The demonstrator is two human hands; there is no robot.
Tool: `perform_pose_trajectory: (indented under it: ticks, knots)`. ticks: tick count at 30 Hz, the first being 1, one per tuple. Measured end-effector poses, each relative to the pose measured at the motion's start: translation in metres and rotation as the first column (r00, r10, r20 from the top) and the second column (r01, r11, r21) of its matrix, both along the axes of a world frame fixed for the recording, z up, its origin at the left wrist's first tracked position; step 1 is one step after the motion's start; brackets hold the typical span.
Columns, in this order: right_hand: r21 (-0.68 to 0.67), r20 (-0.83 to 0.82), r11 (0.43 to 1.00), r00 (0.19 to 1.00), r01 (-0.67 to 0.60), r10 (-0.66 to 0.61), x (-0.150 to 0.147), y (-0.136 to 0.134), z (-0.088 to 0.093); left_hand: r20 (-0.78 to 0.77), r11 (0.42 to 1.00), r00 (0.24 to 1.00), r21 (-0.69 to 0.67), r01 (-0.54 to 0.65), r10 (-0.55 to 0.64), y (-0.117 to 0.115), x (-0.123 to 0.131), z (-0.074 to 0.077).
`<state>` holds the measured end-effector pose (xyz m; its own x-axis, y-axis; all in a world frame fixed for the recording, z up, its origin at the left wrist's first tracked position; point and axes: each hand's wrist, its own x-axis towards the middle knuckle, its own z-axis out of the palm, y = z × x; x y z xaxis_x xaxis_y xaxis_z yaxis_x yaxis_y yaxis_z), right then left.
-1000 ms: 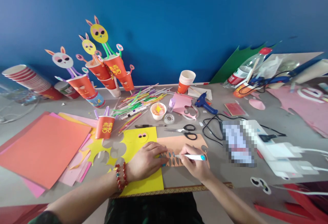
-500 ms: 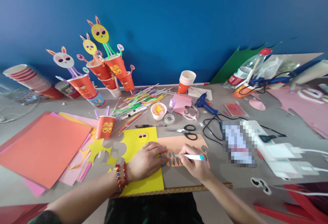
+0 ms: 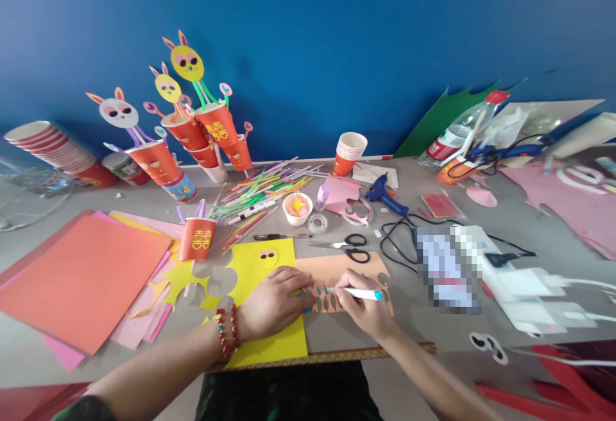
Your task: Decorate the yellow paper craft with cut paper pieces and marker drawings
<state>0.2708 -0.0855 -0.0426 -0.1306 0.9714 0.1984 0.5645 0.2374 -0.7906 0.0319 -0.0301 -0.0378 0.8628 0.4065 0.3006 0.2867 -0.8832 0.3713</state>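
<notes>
Soft, even daylight is filling the scene, and nothing is looking dim. The wall [image 3: 337,36] is glowing brightest near its middle and darkening toward the corners. The left hand [image 3: 273,302] and right hand [image 3: 366,312] are casting only faint, blurred shadows on the paper [image 3: 269,344]. White boxes [image 3: 529,286] at the right are washing out, and the bottle [image 3: 457,129] is catching a little glare. The wide lens is bending the table [image 3: 514,219] and tilting the cups [image 3: 48,145] outward at the left edge. The centre is showing sharp while the corners are smearing. A pixelated patch [image 3: 445,270] is masking one thing.
</notes>
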Motion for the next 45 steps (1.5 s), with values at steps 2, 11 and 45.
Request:
perform_pose_trajectory:
  ticks: [2, 11, 45]
  knots:
    - [0.002, -0.001, 1.000, 1.000, -0.004, 0.004, 0.0001, 0.0004, -0.0002, 0.001, 1.000, 1.000, -0.001, 0.002, -0.002, 0.0000, 0.0000, 0.0000]
    - [0.007, 0.005, 1.000, 1.000, 0.006, -0.006, 0.0003, -0.0003, -0.0002, 0.011, 1.000, 1.000, 0.002, 0.001, -0.001, 0.0000, 0.0001, 0.0009]
    - [-0.011, -0.007, 1.000, 1.000, 0.012, -0.012, 0.0004, -0.0003, 0.0001, 0.020, 1.000, 1.000, -0.012, -0.002, 0.003, -0.0003, 0.0000, -0.0008]
